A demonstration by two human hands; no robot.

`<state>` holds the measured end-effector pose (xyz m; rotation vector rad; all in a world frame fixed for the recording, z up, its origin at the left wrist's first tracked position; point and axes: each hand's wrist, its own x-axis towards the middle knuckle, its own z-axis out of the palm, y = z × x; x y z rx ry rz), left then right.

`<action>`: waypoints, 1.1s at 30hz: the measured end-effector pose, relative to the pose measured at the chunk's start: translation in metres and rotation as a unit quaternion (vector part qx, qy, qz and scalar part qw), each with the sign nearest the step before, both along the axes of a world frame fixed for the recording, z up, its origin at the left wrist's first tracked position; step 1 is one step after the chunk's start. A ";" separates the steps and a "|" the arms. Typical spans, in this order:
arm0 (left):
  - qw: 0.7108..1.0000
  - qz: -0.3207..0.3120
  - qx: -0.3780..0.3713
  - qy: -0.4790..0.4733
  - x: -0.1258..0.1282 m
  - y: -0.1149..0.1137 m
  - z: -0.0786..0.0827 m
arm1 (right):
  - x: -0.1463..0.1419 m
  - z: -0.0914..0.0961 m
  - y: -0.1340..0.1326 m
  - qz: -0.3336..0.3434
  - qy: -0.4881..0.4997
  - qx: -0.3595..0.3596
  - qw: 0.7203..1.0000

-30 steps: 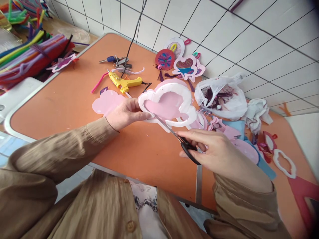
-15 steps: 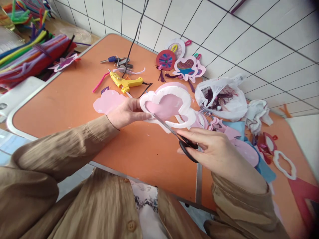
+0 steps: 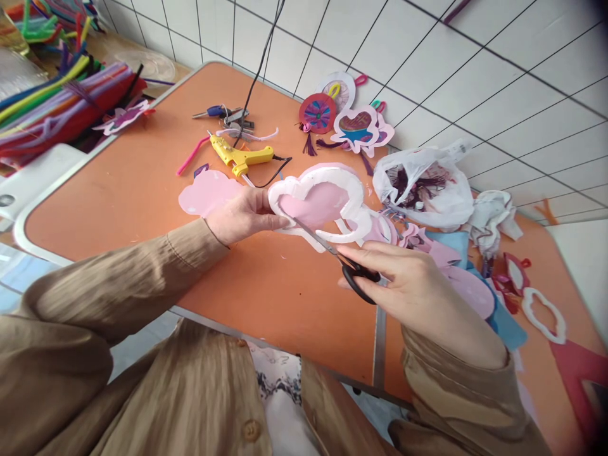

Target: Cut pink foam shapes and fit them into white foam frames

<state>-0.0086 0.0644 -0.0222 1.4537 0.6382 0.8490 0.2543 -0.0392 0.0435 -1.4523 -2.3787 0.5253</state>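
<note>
Left hand [image 3: 244, 215] is closed in a pinch on the near end of a white cloud-shaped frame [image 3: 354, 183], with the thumb in front; the tips of its other fingers are hidden behind the frame. Pink sheet [image 3: 323, 202] shows through the opening, but I cannot tell if it is fixed to the frame. Right hand [image 3: 408, 278] is curled around the black handles of the scissors [image 3: 360, 282], some of its fingers being partly covered. The blades reach from this hand toward the left thumb, along the lower edge of the frame; how far they are spread is hard to make out.

Under both hands is an orange table [image 3: 266, 291] with a pale metal rim, and a seam runs across it below the right hand. Beyond the left hand lie a yellow glue gun [image 3: 254, 156] and some keys [image 3: 232, 119]; a dark cable [image 3: 259, 69] leaves the view at the top. Beyond the right hand stands a white plastic bag [image 3: 449, 199], whose dark contents are not clear. Farther away is a wall [image 3: 427, 44] of white tiles. Right of the right hand, a red sheet [image 3: 579, 367] is cut off by the border.
</note>
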 end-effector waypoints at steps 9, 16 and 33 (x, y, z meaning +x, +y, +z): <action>1.000 -0.001 0.000 -0.001 0.000 0.001 -0.003 | 0.002 0.002 0.001 -0.011 -0.029 0.021 0.999; 1.000 0.006 -0.002 0.017 -0.001 0.000 -0.002 | 0.003 0.000 0.001 -0.002 -0.013 0.007 1.000; 0.998 0.029 0.028 0.054 -0.001 0.003 -0.007 | 0.001 0.000 0.003 0.028 -0.018 0.023 0.999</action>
